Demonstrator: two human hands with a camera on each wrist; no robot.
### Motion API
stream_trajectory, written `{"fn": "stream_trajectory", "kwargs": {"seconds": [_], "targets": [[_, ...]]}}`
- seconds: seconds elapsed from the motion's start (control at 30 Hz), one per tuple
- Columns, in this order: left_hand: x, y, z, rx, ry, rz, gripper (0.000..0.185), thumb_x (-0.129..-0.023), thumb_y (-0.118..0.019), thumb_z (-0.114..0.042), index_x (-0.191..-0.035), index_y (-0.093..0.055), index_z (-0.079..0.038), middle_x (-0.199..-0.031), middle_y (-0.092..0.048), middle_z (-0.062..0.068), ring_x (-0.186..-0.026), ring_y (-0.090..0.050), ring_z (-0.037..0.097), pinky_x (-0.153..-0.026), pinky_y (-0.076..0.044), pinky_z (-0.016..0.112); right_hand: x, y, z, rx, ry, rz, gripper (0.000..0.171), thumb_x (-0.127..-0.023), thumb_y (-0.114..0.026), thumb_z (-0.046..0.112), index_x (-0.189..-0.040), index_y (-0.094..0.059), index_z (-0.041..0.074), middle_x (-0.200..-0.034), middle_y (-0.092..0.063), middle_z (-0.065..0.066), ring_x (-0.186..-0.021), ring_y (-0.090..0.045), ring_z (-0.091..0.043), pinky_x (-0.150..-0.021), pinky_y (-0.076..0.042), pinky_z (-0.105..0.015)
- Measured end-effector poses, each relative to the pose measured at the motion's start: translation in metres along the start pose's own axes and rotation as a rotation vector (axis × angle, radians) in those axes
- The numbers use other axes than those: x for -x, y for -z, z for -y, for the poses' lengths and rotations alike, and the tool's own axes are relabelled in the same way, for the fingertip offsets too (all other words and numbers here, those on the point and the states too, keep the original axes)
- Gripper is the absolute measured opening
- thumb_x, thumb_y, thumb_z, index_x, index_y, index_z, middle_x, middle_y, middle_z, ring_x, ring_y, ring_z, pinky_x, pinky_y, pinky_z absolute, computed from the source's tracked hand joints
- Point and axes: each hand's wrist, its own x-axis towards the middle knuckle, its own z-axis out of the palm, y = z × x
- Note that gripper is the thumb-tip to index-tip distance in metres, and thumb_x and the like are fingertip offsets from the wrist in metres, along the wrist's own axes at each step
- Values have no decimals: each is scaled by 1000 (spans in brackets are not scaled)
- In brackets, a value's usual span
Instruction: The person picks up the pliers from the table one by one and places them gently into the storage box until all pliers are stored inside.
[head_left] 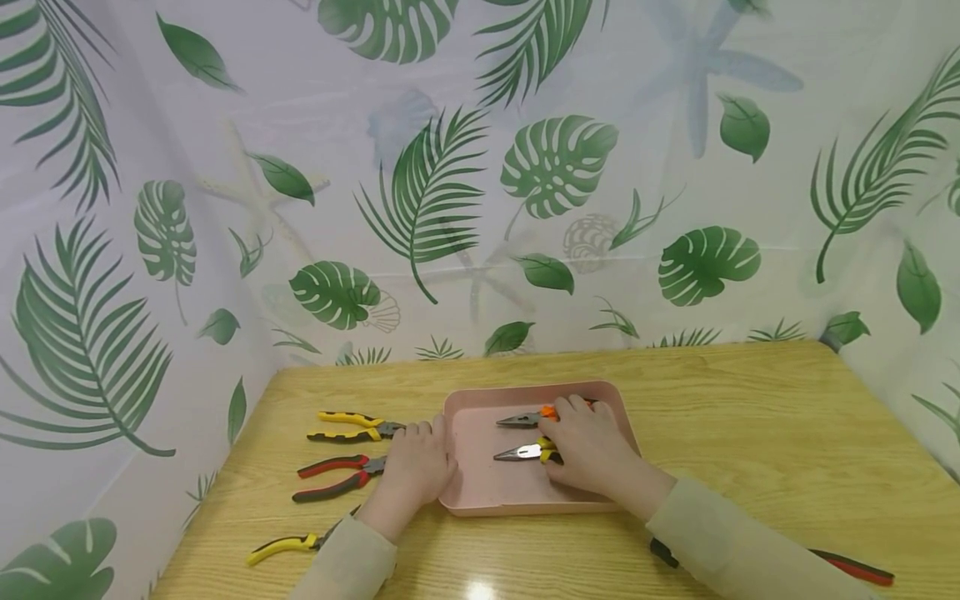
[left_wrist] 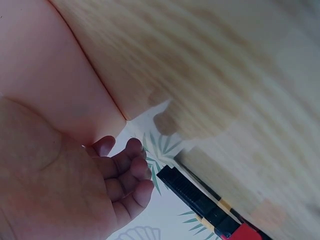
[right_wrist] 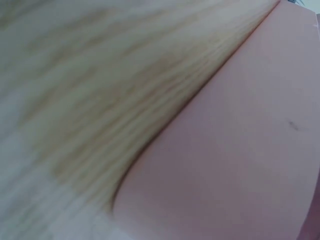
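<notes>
Sleeved forearms are reaching in; right hand (head_left: 588, 446) is curling over yellow-handled long-nose pliers (head_left: 525, 452) inside pink plastic tray (head_left: 480, 492); keep them flat, clear of orange-handled pliers (head_left: 528, 417). Left hand (left_wrist: 100, 185), fingers loosely curled, empty, is resting against the tray's edge. Right wrist: only tray wall.

- Head view: even, bright, diffuse light is falling from above; a small glare patch is showing on the wooden table (head_left: 480, 590) at the bottom edge.
- Shadows are staying soft and short beside the pink tray (head_left: 480, 500).
- Straight lines are bowing slightly toward the frame edges.
- Left wrist view: the left hand (left_wrist: 75, 195) is appearing soft, the table grain blurring.
- Right wrist view: everything is reading out of focus, with wood grain smearing.
</notes>
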Motion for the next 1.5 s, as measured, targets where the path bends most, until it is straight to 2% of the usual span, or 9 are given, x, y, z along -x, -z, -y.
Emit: {"fn": "stream_trajectory", "kwargs": {"seconds": [0.17, 0.47, 0.8, 1.1, 1.3, 1.5], "targets": [[0, 1, 0, 3, 1, 1, 39, -107, -53, -35, -128, -50, -3, -104, -65, 15, -103, -65, 32, -98, -52, 47, 2, 1, -1, -13, 6, 3, 33, -81, -81, 38, -105, -70, 19, -106, -61, -6, -92, -50, -22, -74, -46, -46], [-1, -1, 0, -14, -4, -7, 36, -106, -53, -35, -124, -50, -4, -99, -62, 13, -98, -64, 30, -93, -52, 46, 5, 4, -3, -10, 33, -5, 43, -84, -83, 39, -118, -73, 15, -113, -64, -11, -96, -54, -26, -77, -48, -48], [-3, -4, 1, 6, -4, -15, 31, -105, -54, -36, -112, -49, -6, -93, -59, 11, -91, -61, 29, -88, -52, 44, 8, 5, -7, -17, 53, -27, 35, -84, -83, 37, -110, -72, 18, -107, -62, -8, -91, -52, -25, -77, -48, -45], [-2, -1, 0, 14, -4, -17, 30, -105, -54, -35, -112, -49, -6, -93, -59, 12, -92, -62, 29, -89, -52, 45, 10, 4, -9, -5, 55, -32, 44, -84, -84, 42, -119, -74, 18, -106, -63, -7, -92, -53, -24, -77, -48, -44], [-1, -1, 0, 22, -4, -2, 32, -105, -54, -36, -115, -49, -6, -96, -60, 13, -94, -62, 30, -91, -52, 46, 12, 4, -12, -40, 30, -23, 41, -82, -86, 40, -116, -74, 19, -105, -61, -6, -94, -52, -24, -78, -46, -45], [-2, -1, -1, 18, 2, 8, 34, -106, -53, -37, -119, -49, -5, -98, -62, 14, -97, -63, 30, -94, -52, 46, 14, 5, -15, -31, 25, -27, 39, -82, -87, 42, -111, -74, 19, -100, -58, -5, -90, -49, -23, -79, -46, -47]]}}
